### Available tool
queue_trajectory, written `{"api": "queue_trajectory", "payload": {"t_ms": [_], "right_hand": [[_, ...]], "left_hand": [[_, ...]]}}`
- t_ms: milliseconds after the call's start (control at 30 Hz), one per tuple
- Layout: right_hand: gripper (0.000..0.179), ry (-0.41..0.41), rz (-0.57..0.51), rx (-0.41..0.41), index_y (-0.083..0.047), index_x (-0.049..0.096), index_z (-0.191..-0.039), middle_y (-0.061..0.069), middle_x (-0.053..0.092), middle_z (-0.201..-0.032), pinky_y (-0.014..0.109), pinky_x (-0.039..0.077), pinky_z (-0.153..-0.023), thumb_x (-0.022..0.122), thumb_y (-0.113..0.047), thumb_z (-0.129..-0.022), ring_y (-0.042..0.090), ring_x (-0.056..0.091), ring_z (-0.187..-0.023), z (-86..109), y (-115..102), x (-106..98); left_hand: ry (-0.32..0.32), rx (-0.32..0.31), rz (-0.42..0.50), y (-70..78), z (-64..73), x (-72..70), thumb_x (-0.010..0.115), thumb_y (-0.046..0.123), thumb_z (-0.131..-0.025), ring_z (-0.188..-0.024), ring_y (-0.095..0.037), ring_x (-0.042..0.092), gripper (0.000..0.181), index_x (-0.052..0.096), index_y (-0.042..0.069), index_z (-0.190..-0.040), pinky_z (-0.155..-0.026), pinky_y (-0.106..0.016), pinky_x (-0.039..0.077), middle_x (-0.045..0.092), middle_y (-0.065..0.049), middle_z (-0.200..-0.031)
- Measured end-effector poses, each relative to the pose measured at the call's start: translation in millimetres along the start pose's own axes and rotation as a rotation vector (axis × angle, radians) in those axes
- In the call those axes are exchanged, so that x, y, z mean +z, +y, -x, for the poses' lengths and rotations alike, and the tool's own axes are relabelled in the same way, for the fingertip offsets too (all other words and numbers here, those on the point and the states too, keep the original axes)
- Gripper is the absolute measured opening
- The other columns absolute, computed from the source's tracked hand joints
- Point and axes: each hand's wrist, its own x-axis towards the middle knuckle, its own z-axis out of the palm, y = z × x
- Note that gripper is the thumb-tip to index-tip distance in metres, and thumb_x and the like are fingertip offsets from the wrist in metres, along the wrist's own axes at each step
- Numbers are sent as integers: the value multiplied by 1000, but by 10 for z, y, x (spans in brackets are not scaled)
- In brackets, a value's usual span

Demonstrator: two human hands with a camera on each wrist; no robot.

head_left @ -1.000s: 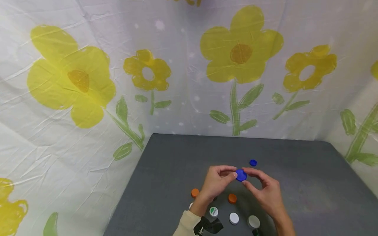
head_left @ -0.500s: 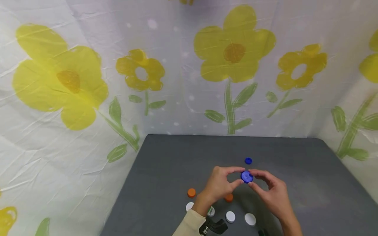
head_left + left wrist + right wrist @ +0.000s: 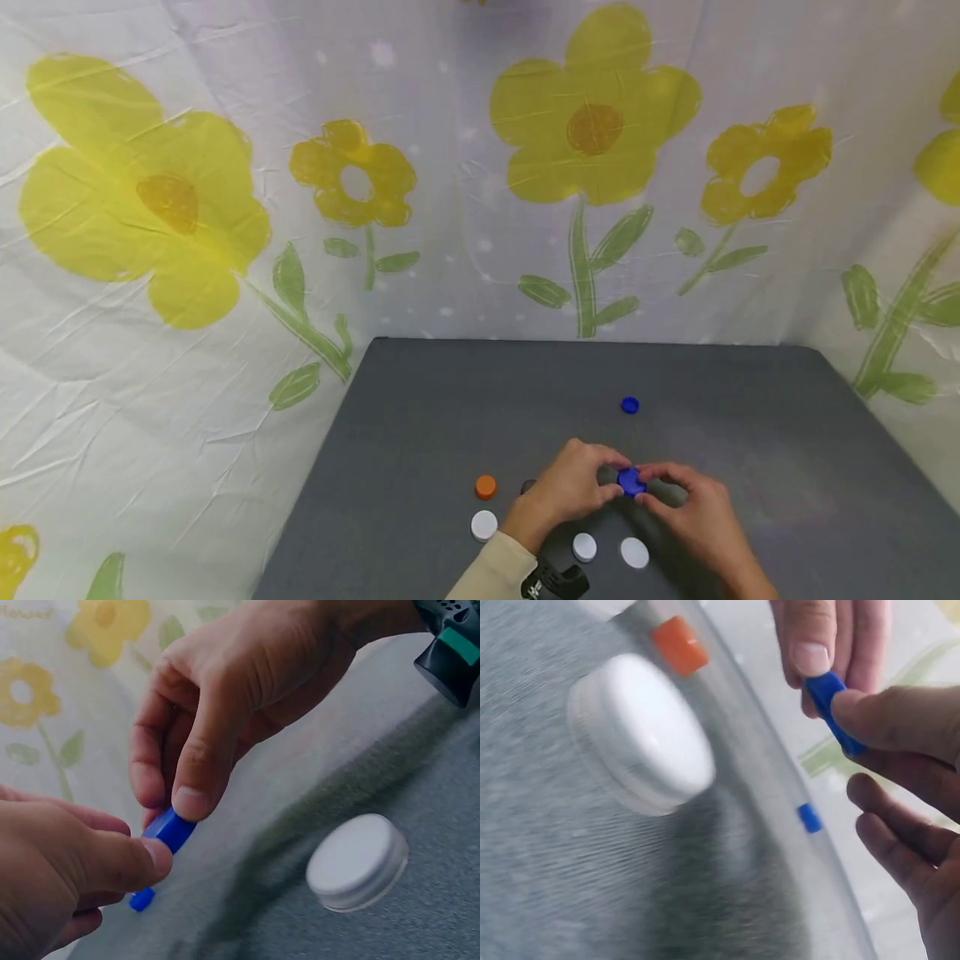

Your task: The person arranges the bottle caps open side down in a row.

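In the head view, a round blue bottle cap (image 3: 632, 482) is held above the table between both hands. My left hand (image 3: 572, 485) pinches its left edge between thumb and fingers. On the opposite edge, my right hand (image 3: 696, 510) has its own thumb-and-finger pinch. Seen from the left wrist, the blue cap (image 3: 174, 832) is tilted, with a thumb from each hand on it. The right wrist view shows the same cap (image 3: 826, 701) nearly edge-on, its rim partly covered by fingers.
A second blue cap (image 3: 630, 405) lies farther back on the dark grey table (image 3: 450, 400). An orange cap (image 3: 486, 487) and several white caps, one at the left (image 3: 483, 525) and one at the right (image 3: 634, 552), lie nearer. A flower-patterned sheet (image 3: 450, 167) hangs behind.
Both hands have shifted right and then lower, toward the table, with the blue cap between them. The cap has been turned in the fingers. The left forearm now covers the nearer orange cap.
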Motion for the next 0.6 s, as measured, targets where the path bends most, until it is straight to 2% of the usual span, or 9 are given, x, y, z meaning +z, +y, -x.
{"api": "queue_trajectory", "payload": {"t_ms": [133, 233, 367, 600], "right_hand": [[35, -35, 65, 32, -32, 79, -92, -13, 84, -106, 33, 60, -92, 102, -13, -74, 22, 80, -104, 36, 27, 66], [33, -79, 80, 75, -31, 79, -91, -12, 84, -107, 49, 61, -95, 101, -12, -75, 27, 79, -108, 58, 35, 103], [31, -126, 74, 112, -28, 79, -91, -9, 84, -107, 55, 60, -97, 100, -10, -76, 28, 79, -110, 67, 44, 143], [31, -161, 71, 134, -29, 78, -90, -9, 84, -107, 48, 61, -94, 98, -10, -78, 25, 79, -107, 71, 76, 204]], "left_hand": [[-30, -13, -54, -13, 0, 78, 91, 19, -91, -108, 3, 74, 31, 85, 20, -121, -92, -10, 53, 83, 11, -117], [-53, -32, -75, -26, 2, 123, 92, 20, -90, -107, 4, 73, 31, 85, 22, -120, -91, -10, 53, 83, 13, -116], [-80, -56, -89, -45, 9, 175, 92, 20, -90, -106, 5, 72, 30, 86, 22, -119, -90, -12, 54, 83, 13, -115], [-90, -67, -107, -84, 11, 236, 93, 20, -88, -99, 8, 70, 29, 86, 23, -116, -86, -11, 53, 83, 16, -110]]}}
